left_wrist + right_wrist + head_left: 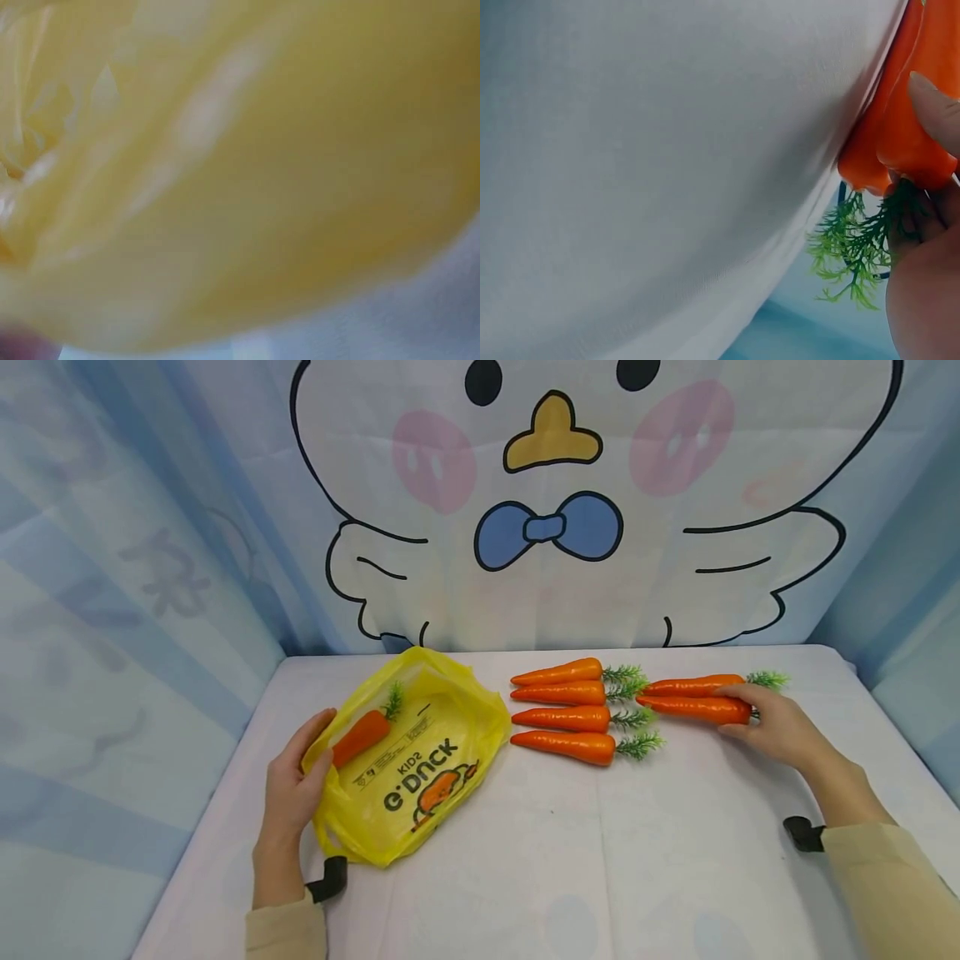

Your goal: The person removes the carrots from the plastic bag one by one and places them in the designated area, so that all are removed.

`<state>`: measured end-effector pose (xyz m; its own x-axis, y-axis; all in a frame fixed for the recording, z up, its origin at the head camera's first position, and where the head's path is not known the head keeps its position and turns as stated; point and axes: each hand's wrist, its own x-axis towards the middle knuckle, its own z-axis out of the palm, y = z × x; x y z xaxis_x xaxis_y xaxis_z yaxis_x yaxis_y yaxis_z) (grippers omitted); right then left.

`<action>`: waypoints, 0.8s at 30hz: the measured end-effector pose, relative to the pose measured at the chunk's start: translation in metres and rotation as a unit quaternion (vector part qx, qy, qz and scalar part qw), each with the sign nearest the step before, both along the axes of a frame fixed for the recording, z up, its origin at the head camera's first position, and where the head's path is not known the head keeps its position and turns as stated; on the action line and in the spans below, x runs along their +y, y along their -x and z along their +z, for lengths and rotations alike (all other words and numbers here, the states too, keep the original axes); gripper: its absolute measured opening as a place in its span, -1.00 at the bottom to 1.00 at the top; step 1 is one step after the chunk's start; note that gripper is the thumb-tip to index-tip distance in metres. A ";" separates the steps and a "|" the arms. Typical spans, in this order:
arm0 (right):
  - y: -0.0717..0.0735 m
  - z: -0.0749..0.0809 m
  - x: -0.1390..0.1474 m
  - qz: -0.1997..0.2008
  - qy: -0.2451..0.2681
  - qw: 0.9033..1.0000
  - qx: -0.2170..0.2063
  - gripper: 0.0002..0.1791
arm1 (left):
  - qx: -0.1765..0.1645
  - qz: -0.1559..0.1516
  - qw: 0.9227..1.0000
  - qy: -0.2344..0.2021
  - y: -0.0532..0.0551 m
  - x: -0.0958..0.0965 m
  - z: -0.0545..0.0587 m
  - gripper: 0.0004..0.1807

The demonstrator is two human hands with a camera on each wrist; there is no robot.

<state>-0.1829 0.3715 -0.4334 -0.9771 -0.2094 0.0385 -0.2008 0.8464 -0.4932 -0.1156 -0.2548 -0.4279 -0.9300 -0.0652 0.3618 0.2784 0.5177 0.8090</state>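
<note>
My left hand [291,789] grips the left edge of a yellow plastic bag [468,702] with duck print, its mouth spread. A toy carrot [362,737] with a green top lies at the bag's left side, close to the thumb. Blurred bag film [262,187] fills most of the left wrist view. At the right, my right hand [783,731] pinches the thick end of a toy carrot [690,707]; the right wrist view has the thumb [937,112] lying along this carrot. Another carrot [693,684] lies directly behind it.
Several more toy carrots [566,718] lie in a column mid-table, tips pointing left, between the bag and my right hand. White cloth covers the table [525,877]. Behind it hangs a curtain [547,593] printed with a cartoon duck, and blue curtains [112,693] flank the sides.
</note>
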 end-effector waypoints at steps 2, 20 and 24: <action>0.000 -0.001 0.001 -0.002 -0.004 1.000 -0.005 -0.38 | -0.002 0.002 1.000 0.001 0.000 0.000 0.000 -0.44; -0.001 -0.004 0.008 -0.012 -0.023 0.999 -0.020 -0.38 | 0.006 -0.002 1.000 0.002 0.001 0.000 -0.002 -0.45; -0.002 -0.005 0.009 -0.014 -0.020 1.000 -0.006 -0.39 | 0.005 -0.002 1.000 0.003 0.000 -0.001 -0.002 -0.45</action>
<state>-0.1809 0.3801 -0.4381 -0.9828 -0.1835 0.0185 -0.1712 0.8704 -0.4616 -0.1160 -0.2553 -0.4301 -0.9267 -0.0594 0.3712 0.2880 0.5223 0.8026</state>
